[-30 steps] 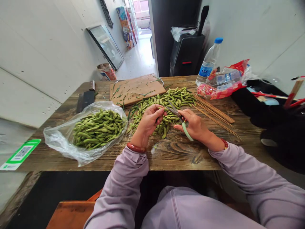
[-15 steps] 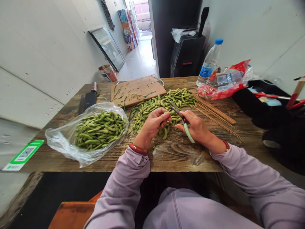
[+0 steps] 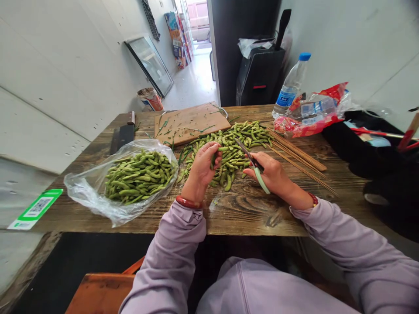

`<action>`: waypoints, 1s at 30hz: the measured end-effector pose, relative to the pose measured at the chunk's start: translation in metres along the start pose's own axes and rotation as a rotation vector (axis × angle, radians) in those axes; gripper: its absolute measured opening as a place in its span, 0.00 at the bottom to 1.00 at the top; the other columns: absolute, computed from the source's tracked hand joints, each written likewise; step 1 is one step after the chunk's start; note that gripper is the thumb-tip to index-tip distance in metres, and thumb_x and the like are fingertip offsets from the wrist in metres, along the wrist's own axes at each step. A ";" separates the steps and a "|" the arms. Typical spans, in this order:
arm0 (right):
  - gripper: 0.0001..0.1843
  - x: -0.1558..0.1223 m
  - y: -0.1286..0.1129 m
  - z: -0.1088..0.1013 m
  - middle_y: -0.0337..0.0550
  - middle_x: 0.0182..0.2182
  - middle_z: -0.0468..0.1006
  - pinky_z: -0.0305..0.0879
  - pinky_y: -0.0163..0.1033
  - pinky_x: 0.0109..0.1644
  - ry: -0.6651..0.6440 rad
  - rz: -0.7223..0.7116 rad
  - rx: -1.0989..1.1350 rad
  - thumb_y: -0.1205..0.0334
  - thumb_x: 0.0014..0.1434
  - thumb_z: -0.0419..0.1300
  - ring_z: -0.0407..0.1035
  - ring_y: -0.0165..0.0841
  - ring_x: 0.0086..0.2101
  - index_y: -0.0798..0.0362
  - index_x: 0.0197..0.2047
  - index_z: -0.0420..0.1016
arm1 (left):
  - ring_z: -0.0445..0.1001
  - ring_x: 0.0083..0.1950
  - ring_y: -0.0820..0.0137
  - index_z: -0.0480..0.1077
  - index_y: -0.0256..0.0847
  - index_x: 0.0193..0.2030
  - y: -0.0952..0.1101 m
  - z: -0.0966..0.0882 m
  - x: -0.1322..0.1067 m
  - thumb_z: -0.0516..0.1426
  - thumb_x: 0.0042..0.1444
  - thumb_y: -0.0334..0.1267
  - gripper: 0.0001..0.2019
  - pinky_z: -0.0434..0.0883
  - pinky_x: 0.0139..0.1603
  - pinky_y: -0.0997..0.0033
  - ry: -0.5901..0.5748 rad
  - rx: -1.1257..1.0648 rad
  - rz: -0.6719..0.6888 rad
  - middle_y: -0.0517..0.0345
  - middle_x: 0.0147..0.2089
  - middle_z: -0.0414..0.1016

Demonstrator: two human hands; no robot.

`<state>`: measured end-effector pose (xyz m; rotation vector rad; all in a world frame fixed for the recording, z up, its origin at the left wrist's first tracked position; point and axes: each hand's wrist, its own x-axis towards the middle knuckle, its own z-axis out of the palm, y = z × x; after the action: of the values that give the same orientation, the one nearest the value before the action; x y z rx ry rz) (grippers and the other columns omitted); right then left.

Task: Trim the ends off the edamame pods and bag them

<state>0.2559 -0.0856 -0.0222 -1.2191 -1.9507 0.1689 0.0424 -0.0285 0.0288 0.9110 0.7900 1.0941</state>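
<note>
My left hand [image 3: 204,165] pinches a green soybean pod [image 3: 223,149] between thumb and fingertips, its tip pointing right. More green may be tucked in the curled fingers, but I cannot make it out. In my right hand [image 3: 270,170] are scissors [image 3: 262,181] with pale green handles. Their dark blades point up and left, a short way right of the pod and apart from it. Behind and beneath both hands spreads a loose heap of soybean pods [image 3: 252,133]. To the left, a clear plastic bag [image 3: 88,192] lies open with many pods [image 3: 139,176] in it.
A wooden cutting board [image 3: 193,122] with green scraps lies behind the heap, a cleaver [image 3: 122,137] left of it. Bamboo skewers [image 3: 297,152] lie right, near a water bottle [image 3: 291,87] and a red plastic package [image 3: 314,120]. A black bag [image 3: 350,148] sits at the right edge.
My left hand has drawn slightly left, away from the scissors, and a pod now shows plainly at its fingertips. The scissors have shifted slightly right. The whole view has moved a little.
</note>
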 end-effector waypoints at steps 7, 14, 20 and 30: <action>0.23 0.001 -0.002 -0.002 0.51 0.43 0.79 0.74 0.52 0.50 -0.004 -0.009 0.021 0.48 0.64 0.61 0.76 0.46 0.44 0.48 0.59 0.70 | 0.58 0.19 0.82 0.59 0.40 0.29 0.001 -0.003 0.003 0.59 0.56 0.39 0.12 0.52 0.17 0.81 0.020 -0.124 -0.094 0.67 0.24 0.60; 0.23 0.001 -0.003 -0.004 0.51 0.43 0.79 0.74 0.52 0.50 -0.020 0.000 0.016 0.47 0.64 0.61 0.76 0.46 0.44 0.48 0.58 0.71 | 0.64 0.22 0.81 0.69 0.37 0.37 0.001 -0.004 0.002 0.65 0.48 0.33 0.11 0.57 0.19 0.82 -0.010 0.043 -0.048 0.65 0.27 0.68; 0.23 0.001 -0.003 -0.003 0.50 0.41 0.78 0.74 0.52 0.47 -0.021 -0.023 0.001 0.48 0.65 0.61 0.75 0.45 0.41 0.49 0.59 0.71 | 0.63 0.23 0.78 0.75 0.37 0.36 -0.006 -0.003 0.000 0.63 0.52 0.38 0.07 0.57 0.23 0.77 -0.112 0.450 0.092 0.63 0.27 0.70; 0.22 -0.001 -0.002 -0.001 0.51 0.42 0.79 0.74 0.51 0.45 -0.025 -0.030 -0.004 0.48 0.65 0.60 0.76 0.46 0.41 0.50 0.57 0.71 | 0.69 0.31 0.67 0.78 0.43 0.35 -0.019 -0.010 0.004 0.65 0.47 0.31 0.07 0.62 0.35 0.70 -0.261 1.352 0.284 0.59 0.27 0.73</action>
<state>0.2552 -0.0880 -0.0209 -1.1946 -1.9912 0.1661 0.0419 -0.0263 0.0070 2.2926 1.1913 0.5288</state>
